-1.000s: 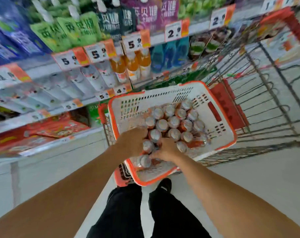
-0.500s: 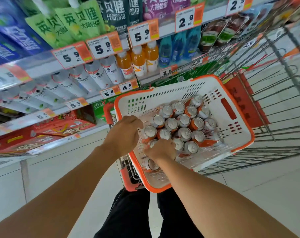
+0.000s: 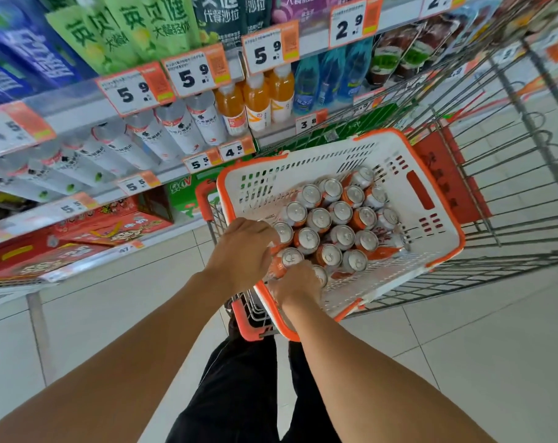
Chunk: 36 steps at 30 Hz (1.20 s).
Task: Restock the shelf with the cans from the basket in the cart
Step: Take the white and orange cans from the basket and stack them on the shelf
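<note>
Orange can (image 3: 285, 262) under left hand (image 3: 244, 251) fingers (image 3: 273, 241)

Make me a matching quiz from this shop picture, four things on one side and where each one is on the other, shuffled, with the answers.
Things:
1. cans
2. basket
3. orange juice bottles
4. red boxes

Places:
A. on the lowest shelf, at left
B. standing inside the basket
C. on the shelf under a 5.9 price tag
D. resting in the wire cart

Pairs: 1-B, 2-D, 3-C, 4-A
</note>
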{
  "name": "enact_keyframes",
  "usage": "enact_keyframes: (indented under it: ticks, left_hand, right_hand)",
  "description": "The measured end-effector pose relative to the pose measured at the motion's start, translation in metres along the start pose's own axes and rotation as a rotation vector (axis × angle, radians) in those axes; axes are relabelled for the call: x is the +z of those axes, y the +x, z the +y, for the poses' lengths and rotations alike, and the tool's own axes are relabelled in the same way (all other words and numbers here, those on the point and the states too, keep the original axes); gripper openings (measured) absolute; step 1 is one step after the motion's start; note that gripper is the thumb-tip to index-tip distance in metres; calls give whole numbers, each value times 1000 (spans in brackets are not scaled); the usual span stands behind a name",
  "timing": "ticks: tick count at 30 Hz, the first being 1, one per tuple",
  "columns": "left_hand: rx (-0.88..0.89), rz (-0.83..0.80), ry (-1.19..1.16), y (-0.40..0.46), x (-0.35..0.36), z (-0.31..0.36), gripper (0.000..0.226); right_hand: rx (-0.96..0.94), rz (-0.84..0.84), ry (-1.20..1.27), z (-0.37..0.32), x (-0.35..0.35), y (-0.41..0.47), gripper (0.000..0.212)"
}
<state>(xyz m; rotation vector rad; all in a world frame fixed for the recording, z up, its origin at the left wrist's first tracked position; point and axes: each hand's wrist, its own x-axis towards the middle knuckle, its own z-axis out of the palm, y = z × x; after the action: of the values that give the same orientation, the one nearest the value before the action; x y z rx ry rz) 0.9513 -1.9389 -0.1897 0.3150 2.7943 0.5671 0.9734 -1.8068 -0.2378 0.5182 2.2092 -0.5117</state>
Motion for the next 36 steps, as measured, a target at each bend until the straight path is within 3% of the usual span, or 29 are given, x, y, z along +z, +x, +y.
enact_keyframes:
  ticks: [2, 7, 11, 16, 18, 19, 23, 26, 30, 34, 36]
  left_hand:
    - [11, 5, -9, -1, 0, -1, 24]
    - [59, 0, -14, -3, 1, -9, 22]
    - [47, -55, -58, -7, -6, -10, 30]
    - [-145, -465, -597, -5, -61, 6, 75]
    - [-95, -601, -632, -1, -98, 24, 90]
    - [-62, -579, -633, 1, -124, 33, 88]
    - [8, -347, -858, 1, -234, 66, 57]
    - [59, -128, -1059, -16, -310, 87, 47]
    - [35, 445, -1086, -35, -417, 115, 48]
    - [66, 831, -999, -39, -535, 123, 48]
    - [73, 917, -978, -39, -589, 121, 27]
  right_hand:
    - [55, 30, 16, 0, 9, 5, 15]
    - [73, -47, 96, 6, 7, 7, 41]
    - [43, -99, 281, 12, -29, -6, 44]
    - [-214, -173, 282, 5, -140, -45, 51]
    - [-351, -207, 275, -14, -191, -66, 58]
    - [-451, -219, 261, -29, -219, -80, 60]
    - [-875, -267, 276, -97, -314, -150, 51]
    - [-1130, -277, 329, -146, -359, -207, 51]
    - [-1449, -64, 545, -223, -401, -289, 30]
    - [-1610, 69, 651, -288, -437, -357, 20]
    - [-1623, 153, 709, -314, -454, -378, 21]
